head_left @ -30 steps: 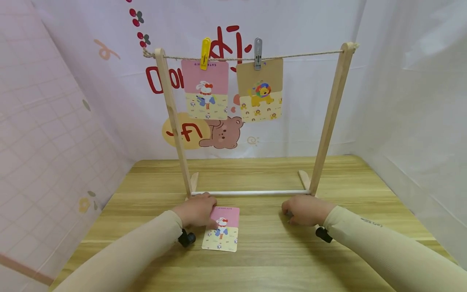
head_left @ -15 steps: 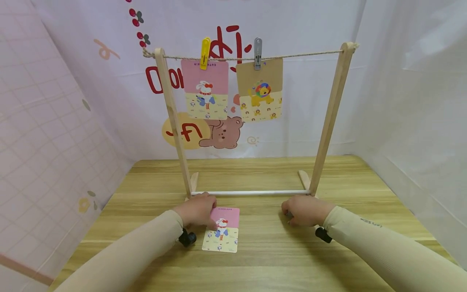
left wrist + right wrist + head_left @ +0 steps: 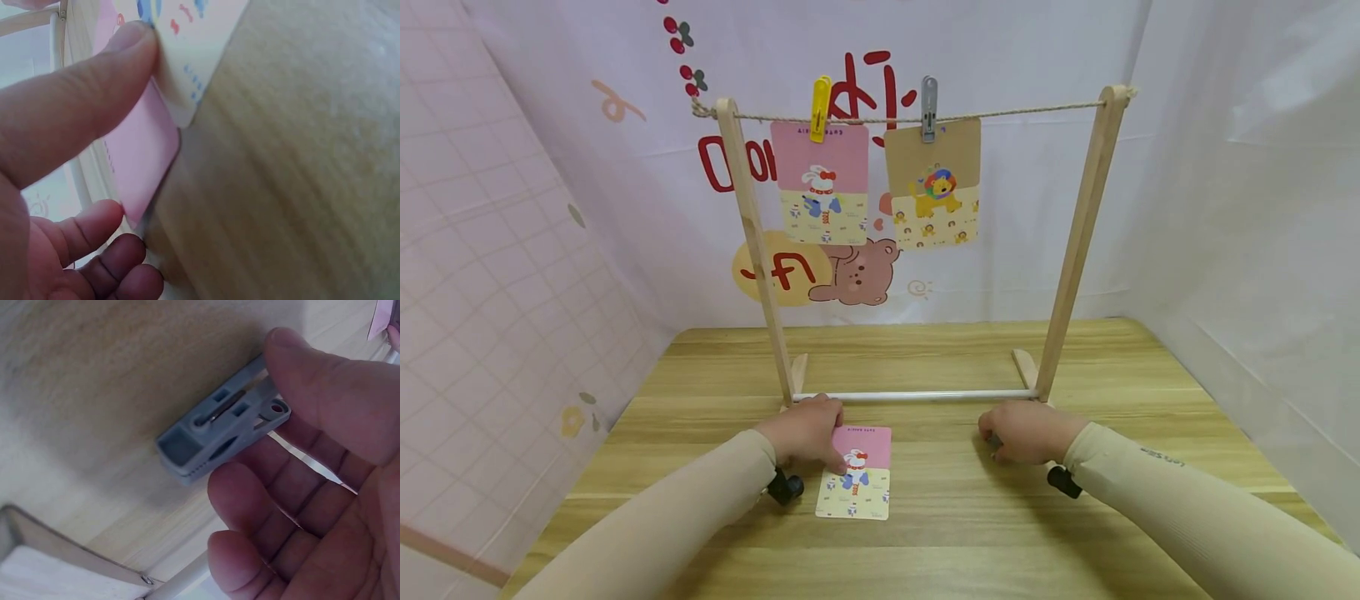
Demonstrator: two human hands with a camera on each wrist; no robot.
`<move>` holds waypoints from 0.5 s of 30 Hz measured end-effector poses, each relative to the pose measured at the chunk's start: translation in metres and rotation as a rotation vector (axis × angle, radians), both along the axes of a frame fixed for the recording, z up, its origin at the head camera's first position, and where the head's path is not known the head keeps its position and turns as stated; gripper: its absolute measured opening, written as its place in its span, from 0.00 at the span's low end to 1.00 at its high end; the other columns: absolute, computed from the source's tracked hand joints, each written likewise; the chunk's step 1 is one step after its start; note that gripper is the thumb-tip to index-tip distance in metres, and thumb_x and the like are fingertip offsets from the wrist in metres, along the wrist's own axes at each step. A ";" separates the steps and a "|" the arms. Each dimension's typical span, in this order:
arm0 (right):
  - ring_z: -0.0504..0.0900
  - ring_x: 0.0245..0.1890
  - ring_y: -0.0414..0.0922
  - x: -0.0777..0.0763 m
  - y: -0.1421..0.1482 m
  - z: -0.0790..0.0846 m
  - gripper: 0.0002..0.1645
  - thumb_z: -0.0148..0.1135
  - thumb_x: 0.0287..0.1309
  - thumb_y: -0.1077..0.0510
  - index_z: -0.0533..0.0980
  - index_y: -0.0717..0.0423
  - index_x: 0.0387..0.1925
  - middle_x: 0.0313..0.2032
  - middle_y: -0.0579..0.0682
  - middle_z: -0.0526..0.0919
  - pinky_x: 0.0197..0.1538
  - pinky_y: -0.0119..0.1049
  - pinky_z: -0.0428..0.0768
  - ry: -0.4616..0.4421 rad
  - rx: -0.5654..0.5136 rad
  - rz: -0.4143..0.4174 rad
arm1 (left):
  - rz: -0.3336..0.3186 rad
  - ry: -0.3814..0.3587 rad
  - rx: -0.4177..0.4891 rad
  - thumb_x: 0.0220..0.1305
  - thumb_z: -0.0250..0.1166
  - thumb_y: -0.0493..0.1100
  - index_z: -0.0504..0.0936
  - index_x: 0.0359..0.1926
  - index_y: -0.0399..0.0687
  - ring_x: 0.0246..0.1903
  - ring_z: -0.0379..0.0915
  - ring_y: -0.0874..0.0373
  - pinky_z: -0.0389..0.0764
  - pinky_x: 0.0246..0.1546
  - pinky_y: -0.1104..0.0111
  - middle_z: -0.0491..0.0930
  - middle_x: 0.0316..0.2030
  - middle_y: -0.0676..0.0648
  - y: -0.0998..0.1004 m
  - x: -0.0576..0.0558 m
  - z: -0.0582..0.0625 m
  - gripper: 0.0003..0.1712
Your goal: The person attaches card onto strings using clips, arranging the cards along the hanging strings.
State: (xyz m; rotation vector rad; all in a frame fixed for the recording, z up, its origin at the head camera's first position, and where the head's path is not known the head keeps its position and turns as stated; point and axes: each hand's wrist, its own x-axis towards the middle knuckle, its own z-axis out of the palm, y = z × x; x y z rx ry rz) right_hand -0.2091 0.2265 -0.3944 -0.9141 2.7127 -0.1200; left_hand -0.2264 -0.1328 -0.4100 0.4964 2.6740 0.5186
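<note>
My left hand (image 3: 805, 429) holds the left edge of a pink and cream card (image 3: 865, 497) with a white rabbit on it, low over the table. In the left wrist view the thumb (image 3: 94, 94) lies across the card's face and the other fingers are at its far edge. To the right, my right hand (image 3: 1030, 432) pinches a grey clothespin (image 3: 215, 425) between thumb and fingers. In the right wrist view its closed tip points away from the palm, close over the wood. The head view hides most of this clothespin behind the fingers.
Behind both hands stands a wooden rack (image 3: 756, 242) with a twine line (image 3: 1037, 111) and a white crossbar (image 3: 917, 396). A yellow clothespin (image 3: 820, 108) holds a rabbit card (image 3: 797, 162) on the line. Beside it, another grey clothespin (image 3: 929, 108) holds a lion card (image 3: 910, 162).
The rabbit card in my left hand has turned slightly, its lower edge coming a little nearer to me. Both hands stay almost where they were.
</note>
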 end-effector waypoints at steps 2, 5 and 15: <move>0.79 0.33 0.37 0.000 0.000 0.000 0.13 0.80 0.54 0.57 0.82 0.51 0.37 0.35 0.42 0.84 0.40 0.39 0.81 0.001 0.002 -0.001 | -0.001 -0.003 0.019 0.42 0.89 0.52 0.78 0.44 0.44 0.38 0.72 0.53 0.73 0.40 0.61 0.76 0.38 0.49 0.000 0.000 0.000 0.35; 0.79 0.34 0.37 0.001 0.000 0.000 0.13 0.80 0.54 0.57 0.81 0.51 0.37 0.34 0.42 0.84 0.40 0.39 0.81 0.002 0.000 -0.003 | 0.007 -0.016 0.055 0.43 0.89 0.49 0.77 0.46 0.44 0.37 0.73 0.53 0.74 0.40 0.61 0.78 0.38 0.49 0.001 0.001 0.001 0.35; 0.77 0.31 0.36 -0.002 0.001 -0.002 0.12 0.79 0.56 0.57 0.81 0.50 0.36 0.32 0.40 0.82 0.38 0.37 0.79 -0.004 -0.019 -0.005 | 0.061 -0.072 0.169 0.49 0.85 0.42 0.75 0.50 0.46 0.40 0.74 0.53 0.74 0.43 0.61 0.80 0.40 0.49 0.001 0.002 -0.002 0.32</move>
